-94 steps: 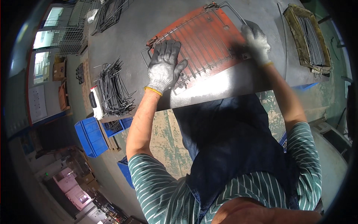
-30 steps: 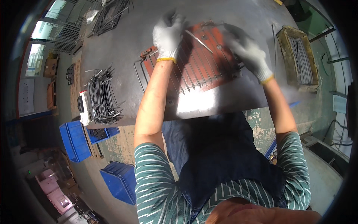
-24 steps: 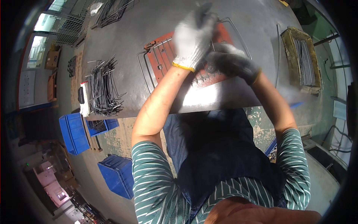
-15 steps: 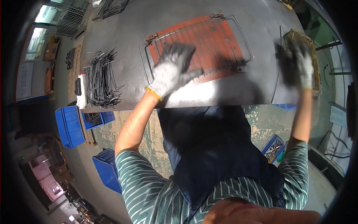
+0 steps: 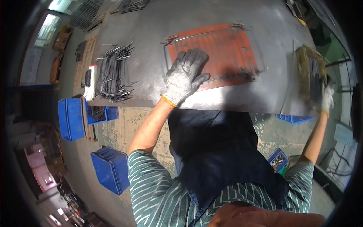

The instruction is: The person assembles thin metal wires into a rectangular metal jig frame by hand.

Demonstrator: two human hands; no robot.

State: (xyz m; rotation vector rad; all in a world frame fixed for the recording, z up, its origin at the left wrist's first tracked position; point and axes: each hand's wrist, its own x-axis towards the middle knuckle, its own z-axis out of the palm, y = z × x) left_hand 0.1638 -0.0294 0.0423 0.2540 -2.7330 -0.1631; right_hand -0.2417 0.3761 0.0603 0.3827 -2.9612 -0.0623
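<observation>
My left hand [image 5: 185, 73], in a grey-and-white work glove with a yellow cuff, lies with fingers stretched out over the left part of an orange-red plate [image 5: 227, 47]. Thin parallel wires span this plate, with a bent wire frame [image 5: 165, 56] around it and small metal fittings at its corners; motion blurs the wires. Far to the right, my right hand [image 5: 328, 97], gloved alike, is by the outer side of a worn yellowish box [image 5: 302, 70] with dark thin pieces inside. Its fingers are smeared, and whether they hold anything cannot be seen.
A pile of dark bent wire rods [image 5: 113, 73] lies at the table's left, beside a white glove [image 5: 90, 85]. A long thin rod [image 5: 289, 81] rests left of the yellowish box. Blue bins [image 5: 109, 168] stand below the table's front edge [image 5: 211, 110].
My right hand has moved from over the yellowish box to its right, outer side. My left hand stays over the plate. The whole view has shifted slightly.
</observation>
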